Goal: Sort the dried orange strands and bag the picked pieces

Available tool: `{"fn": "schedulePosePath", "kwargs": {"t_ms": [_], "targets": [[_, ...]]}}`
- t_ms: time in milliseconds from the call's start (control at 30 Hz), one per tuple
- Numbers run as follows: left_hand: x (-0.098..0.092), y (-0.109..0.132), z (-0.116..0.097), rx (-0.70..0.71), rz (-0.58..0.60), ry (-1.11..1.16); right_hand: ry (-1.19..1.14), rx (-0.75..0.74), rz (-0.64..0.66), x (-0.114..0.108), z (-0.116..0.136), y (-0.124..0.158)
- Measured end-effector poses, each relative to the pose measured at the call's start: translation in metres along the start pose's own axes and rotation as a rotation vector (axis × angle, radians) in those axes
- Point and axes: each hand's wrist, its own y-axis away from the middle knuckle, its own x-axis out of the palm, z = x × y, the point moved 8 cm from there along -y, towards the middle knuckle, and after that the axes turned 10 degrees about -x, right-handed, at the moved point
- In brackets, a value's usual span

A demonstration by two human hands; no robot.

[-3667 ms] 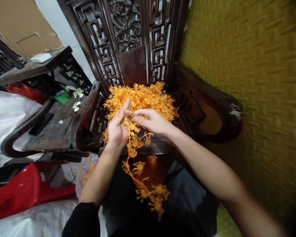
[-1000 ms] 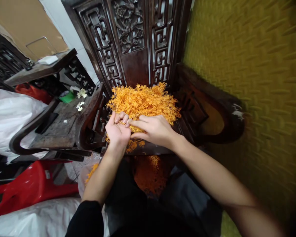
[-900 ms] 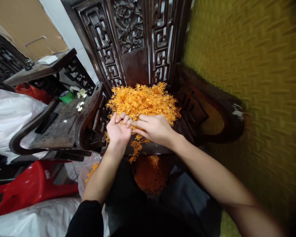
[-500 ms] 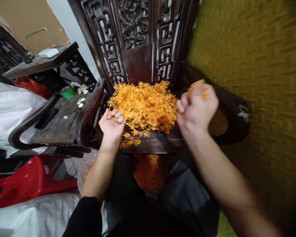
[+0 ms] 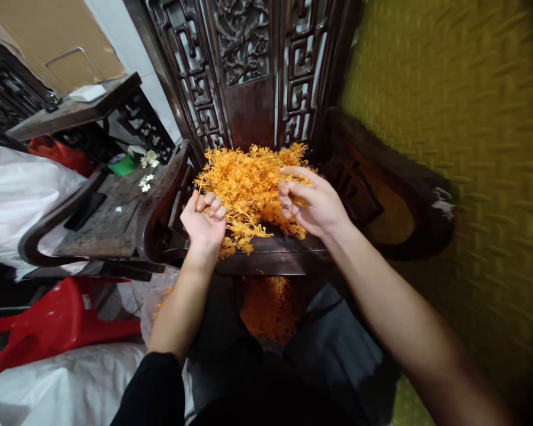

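Note:
A heap of orange plastic sprigs (image 5: 253, 180) lies on the seat of a dark carved wooden chair (image 5: 275, 260). My left hand (image 5: 203, 219) is at the heap's front left edge, fingers curled round the stem of an orange sprig (image 5: 237, 228) that runs to the right across the seat. My right hand (image 5: 313, 201) rests on the heap's right side, its fingers pinched on a small orange piece (image 5: 299, 198). More orange sprigs (image 5: 269, 307) lie in a dark bag below the seat, between my knees.
A second dark wooden chair (image 5: 115, 219) stands at the left with small white flowers (image 5: 146, 177) on its seat. A red plastic stool (image 5: 48, 331) and white sacks (image 5: 18, 189) lie at the left. A yellow-green textured wall (image 5: 462, 118) fills the right.
My right hand swung out to the right away from the left hand, then came back onto the heap. The long sprig that hung from my hands now lies on the seat.

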Motion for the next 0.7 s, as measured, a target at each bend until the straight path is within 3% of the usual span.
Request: {"fn": "schedulePosePath", "kwargs": {"t_ms": [133,333,467,700], "targets": [[0.001,-0.002,-0.002,0.052,-0.009,-0.008,0.172,0.018,0.127,0.017,0.003,0.011],[0.008,-0.001,0.004,0.084,-0.023,-0.023,0.943,-0.472,0.398,0.061,0.020,0.035],[0.013,0.001,0.010,0.081,-0.031,-0.023,1.459,-0.591,0.588,0.080,-0.002,0.045],[0.001,-0.005,0.004,0.053,-0.065,0.001,1.200,-0.719,0.412,0.076,0.032,0.044]]}}
